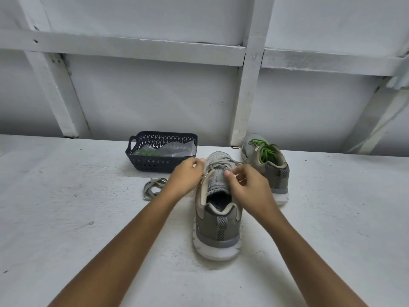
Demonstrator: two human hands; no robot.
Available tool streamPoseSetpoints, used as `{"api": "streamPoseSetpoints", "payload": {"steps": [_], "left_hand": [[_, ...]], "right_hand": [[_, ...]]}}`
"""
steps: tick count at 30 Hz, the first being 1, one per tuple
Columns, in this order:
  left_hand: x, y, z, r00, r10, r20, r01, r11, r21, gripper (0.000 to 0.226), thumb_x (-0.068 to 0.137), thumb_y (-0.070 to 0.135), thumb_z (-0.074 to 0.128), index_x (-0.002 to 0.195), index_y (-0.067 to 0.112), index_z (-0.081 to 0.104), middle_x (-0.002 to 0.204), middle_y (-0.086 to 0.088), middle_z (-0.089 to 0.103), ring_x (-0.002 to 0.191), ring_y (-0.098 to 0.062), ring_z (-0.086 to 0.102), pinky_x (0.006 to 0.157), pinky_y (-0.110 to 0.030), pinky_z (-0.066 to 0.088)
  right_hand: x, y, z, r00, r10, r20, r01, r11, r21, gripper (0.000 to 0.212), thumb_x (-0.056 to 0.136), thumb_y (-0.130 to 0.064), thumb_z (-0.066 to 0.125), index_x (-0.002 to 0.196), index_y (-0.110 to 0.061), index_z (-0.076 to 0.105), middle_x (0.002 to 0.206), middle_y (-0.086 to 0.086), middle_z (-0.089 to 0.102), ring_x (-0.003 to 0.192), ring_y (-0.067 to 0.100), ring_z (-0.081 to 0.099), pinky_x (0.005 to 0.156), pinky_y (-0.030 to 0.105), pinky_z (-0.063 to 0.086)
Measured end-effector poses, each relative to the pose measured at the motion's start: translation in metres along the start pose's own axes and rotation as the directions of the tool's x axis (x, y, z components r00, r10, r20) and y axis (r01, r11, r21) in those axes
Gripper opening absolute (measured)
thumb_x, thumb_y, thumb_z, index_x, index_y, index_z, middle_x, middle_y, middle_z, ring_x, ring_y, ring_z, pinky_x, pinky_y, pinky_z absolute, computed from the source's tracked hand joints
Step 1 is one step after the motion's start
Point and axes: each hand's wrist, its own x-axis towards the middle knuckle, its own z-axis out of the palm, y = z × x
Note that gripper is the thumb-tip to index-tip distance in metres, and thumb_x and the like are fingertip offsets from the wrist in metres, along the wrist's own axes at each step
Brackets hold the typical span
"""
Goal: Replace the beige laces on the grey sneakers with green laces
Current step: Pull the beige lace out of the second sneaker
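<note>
Head: left hand (184, 177), right hand (249, 188) pinch beige lace (215, 166); basket (155, 165) near.

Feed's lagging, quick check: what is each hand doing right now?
Left hand: closed, pinching the beige lace on the near sneaker.
Right hand: closed, fingers and thumb pinching the same beige lace.

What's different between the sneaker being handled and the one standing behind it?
The near sneaker carries beige laces; the far sneaker is threaded with green laces. The left hand and right hand both pinch at the near sneaker's lacing, while the far sneaker stands untouched. The near sneaker sits in front, the far sneaker behind it to the right. Both are grey with white soles, heels toward the camera.
</note>
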Motion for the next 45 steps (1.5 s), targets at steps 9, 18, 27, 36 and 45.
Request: {"api": "streamPoseSetpoints", "payload": {"steps": [9, 18, 27, 36, 45], "left_hand": [[0.048, 0.01, 0.012, 0.988, 0.14, 0.071, -0.157, 0.854, 0.497, 0.019, 0.09, 0.013, 0.054, 0.099, 0.012, 0.071, 0.098, -0.009, 0.071, 0.076, -0.025, 0.063, 0.072, -0.033, 0.053], [0.07, 0.028, -0.015, 0.932, 0.259, -0.255, -0.183, 0.94, 0.288, 0.02, 0.095, 0.016, 0.047, 0.103, 0.006, 0.063, 0.1, -0.016, 0.068, 0.089, -0.031, 0.063, 0.076, -0.035, 0.048], [0.053, 0.015, 0.003, 0.993, 0.051, 0.107, -0.105, 0.794, 0.599, 0.039, 0.096, 0.033, 0.045, 0.091, -0.002, 0.064, 0.09, -0.02, 0.067, 0.08, -0.033, 0.064, 0.074, -0.036, 0.054], [0.063, 0.014, 0.014, 0.995, 0.094, 0.026, -0.093, 0.839, 0.536, 0.023, 0.093, 0.019, 0.049, 0.084, 0.006, 0.066, 0.087, -0.012, 0.067, 0.081, -0.029, 0.062, 0.062, -0.029, 0.04], [0.064, 0.026, -0.008, 0.94, 0.168, -0.298, -0.108, 0.972, 0.207, 0.011, 0.092, 0.017, 0.052, 0.093, 0.012, 0.043, 0.1, -0.01, 0.064, 0.083, -0.028, 0.062, 0.064, -0.031, 0.037]], "right_hand": [[-0.009, 0.012, 0.013, 0.999, 0.043, -0.033, -0.035, 0.978, 0.207, 0.034, 0.092, -0.028, 0.056, 0.123, -0.016, 0.063, 0.108, -0.001, 0.06, 0.1, 0.008, 0.053, 0.088, 0.022, 0.04], [-0.011, 0.012, 0.014, 0.995, 0.091, -0.03, -0.08, 0.961, 0.266, 0.031, 0.092, -0.026, 0.056, 0.122, -0.019, 0.064, 0.102, -0.005, 0.058, 0.1, 0.011, 0.057, 0.095, 0.027, 0.044], [-0.011, 0.011, 0.014, 0.997, 0.07, -0.037, -0.058, 0.962, 0.265, 0.029, 0.093, -0.024, 0.056, 0.12, -0.019, 0.065, 0.099, -0.004, 0.057, 0.094, 0.007, 0.052, 0.086, 0.019, 0.038], [-0.011, 0.013, 0.013, 0.996, 0.082, -0.021, -0.073, 0.96, 0.272, 0.033, 0.093, -0.026, 0.055, 0.124, -0.019, 0.062, 0.105, -0.007, 0.056, 0.1, 0.004, 0.051, 0.092, 0.02, 0.038], [-0.012, 0.012, 0.013, 0.996, 0.082, -0.027, -0.072, 0.959, 0.273, 0.031, 0.093, -0.025, 0.056, 0.122, -0.018, 0.064, 0.101, -0.005, 0.059, 0.1, 0.01, 0.055, 0.09, 0.023, 0.041]]}}
